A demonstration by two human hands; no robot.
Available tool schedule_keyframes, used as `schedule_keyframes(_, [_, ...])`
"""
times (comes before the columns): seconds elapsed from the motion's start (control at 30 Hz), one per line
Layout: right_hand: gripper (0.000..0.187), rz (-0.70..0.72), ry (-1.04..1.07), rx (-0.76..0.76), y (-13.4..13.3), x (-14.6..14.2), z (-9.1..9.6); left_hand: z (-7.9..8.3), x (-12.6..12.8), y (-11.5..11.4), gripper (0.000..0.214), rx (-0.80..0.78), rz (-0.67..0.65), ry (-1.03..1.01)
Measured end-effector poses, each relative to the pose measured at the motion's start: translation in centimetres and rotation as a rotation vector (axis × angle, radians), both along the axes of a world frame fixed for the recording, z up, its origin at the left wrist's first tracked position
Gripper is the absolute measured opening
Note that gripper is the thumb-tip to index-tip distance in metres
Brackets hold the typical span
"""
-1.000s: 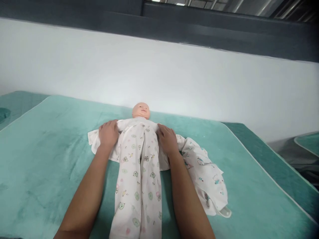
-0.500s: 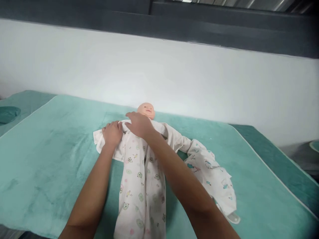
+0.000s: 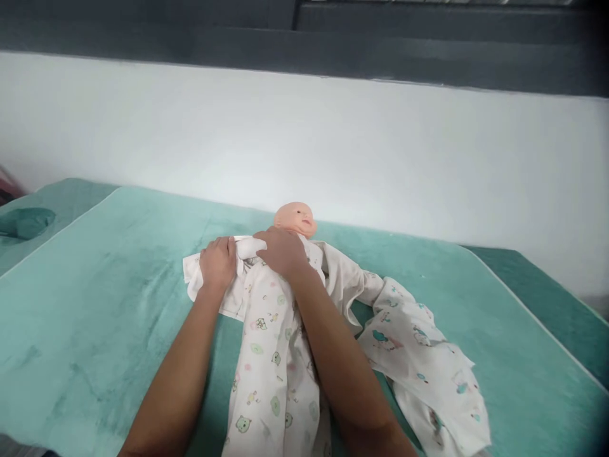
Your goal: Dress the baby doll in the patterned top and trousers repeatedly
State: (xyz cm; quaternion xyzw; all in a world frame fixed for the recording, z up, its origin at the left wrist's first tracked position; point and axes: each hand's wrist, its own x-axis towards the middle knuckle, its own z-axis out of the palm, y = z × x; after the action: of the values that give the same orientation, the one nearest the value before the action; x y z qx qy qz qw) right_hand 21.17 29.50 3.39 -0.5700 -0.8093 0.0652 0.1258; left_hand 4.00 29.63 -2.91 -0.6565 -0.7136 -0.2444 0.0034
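Note:
A baby doll (image 3: 294,217) lies on its back, its head toward the wall and turned to the right. It wears white clothes with green animal prints (image 3: 266,355). My left hand (image 3: 219,263) is closed over the white sleeve (image 3: 194,270) at the doll's shoulder on the left of the picture. Across the doll's upper chest, just under the chin, my right hand (image 3: 284,252) is closed on the top of the garment. Its fingertips are partly hidden. A white cloth part (image 3: 250,246) shows between the two hands.
A white garment with teal prints (image 3: 423,355) lies crumpled on the right, beyond my right forearm. Underneath is a green padded mat (image 3: 114,273) with a pale edge. The white wall (image 3: 304,139) stands close behind the doll's head. A green rounded object (image 3: 26,223) is at the far left.
My right hand has come down from above the doll's chest and closed on the garment. The doll's head and body have rolled to the right. My left hand stays on the sleeve.

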Motion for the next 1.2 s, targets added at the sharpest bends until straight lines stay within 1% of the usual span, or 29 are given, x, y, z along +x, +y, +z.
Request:
schedule_keyframes(0.1, [0.037,-0.039,0.071,-0.022,-0.1,1.5,0.7,-0.1,-0.3,-0.2,0.044,0.023,0.006,-0.064])
schedule_keyframes(0.27, [0.036,-0.157,0.172,0.041,-0.4,4.2,1.3,-0.1,-0.6,-0.6,0.044,0.028,0.045,-0.223])
schedule_keyframes(0.37, [0.037,-0.194,0.237,0.062,-0.5,5.2,1.3,-0.1,-0.6,-0.6,0.043,-0.040,0.061,-0.271])
schedule_keyframes(0.5, [0.036,-0.188,0.273,0.079,-0.3,5.8,1.0,-0.5,-1.1,-0.2,0.043,-0.154,0.055,-0.281])
schedule_keyframes(0.57, [0.037,-0.203,0.301,0.064,-0.2,6.0,0.9,-0.8,-1.5,0.0,0.039,-0.160,0.045,-0.286])
schedule_keyframes(0.63, [0.038,-0.194,0.317,0.067,-0.1,6.0,0.9,-0.9,-1.8,0.0,0.032,-0.076,0.059,-0.343])
schedule_keyframes(0.7, [0.039,-0.147,0.269,0.083,-0.2,5.4,0.9,-0.7,-2.1,-0.2,0.031,0.117,0.122,-0.438])
schedule_keyframes(0.77, [0.037,-0.076,0.142,0.088,-0.4,4.1,0.8,-0.3,-1.9,-0.7,0.035,0.328,0.192,-0.486])
schedule_keyframes(0.8, [0.036,-0.038,0.064,0.087,-0.6,3.3,0.7,-0.1,-1.6,-0.9,0.036,0.400,0.191,-0.477])
schedule_keyframes(0.83, [0.034,0.000,-0.009,0.087,-0.8,2.4,0.7,0.0,-1.3,-1.1,0.037,0.435,0.146,-0.448])
schedule_keyframes(0.87, [0.032,0.043,-0.069,0.090,-1.0,1.6,0.6,0.1,-0.8,-1.2,0.037,0.428,0.059,-0.404])
schedule_keyframes(0.93, [0.030,0.123,-0.129,0.104,-1.5,0.4,0.6,0.0,0.3,-1.3,0.037,0.310,-0.173,-0.286])
schedule_keyframes(0.97, [0.030,0.156,-0.128,0.111,-1.7,0.1,0.6,-0.1,0.8,-1.2,0.037,0.228,-0.267,-0.212])
schedule_keyframes(1.0, [0.029,0.180,-0.109,0.111,-1.8,0.0,0.6,-0.3,1.3,-1.1,0.038,0.152,-0.321,-0.139])
schedule_keyframes(1.03, [0.029,0.196,-0.074,0.101,-1.9,0.2,0.7,-0.4,1.6,-1.0,0.040,0.092,-0.336,-0.075])
schedule_keyframes(1.1, [0.030,0.199,0.043,0.060,-1.8,1.0,0.9,-0.7,2.0,-0.8,0.042,0.033,-0.296,0.017])
schedule_keyframes(1.2, [0.032,0.132,0.314,-0.006,-1.5,3.1,1.0,-0.8,1.9,-0.7,0.043,0.031,-0.212,0.089])
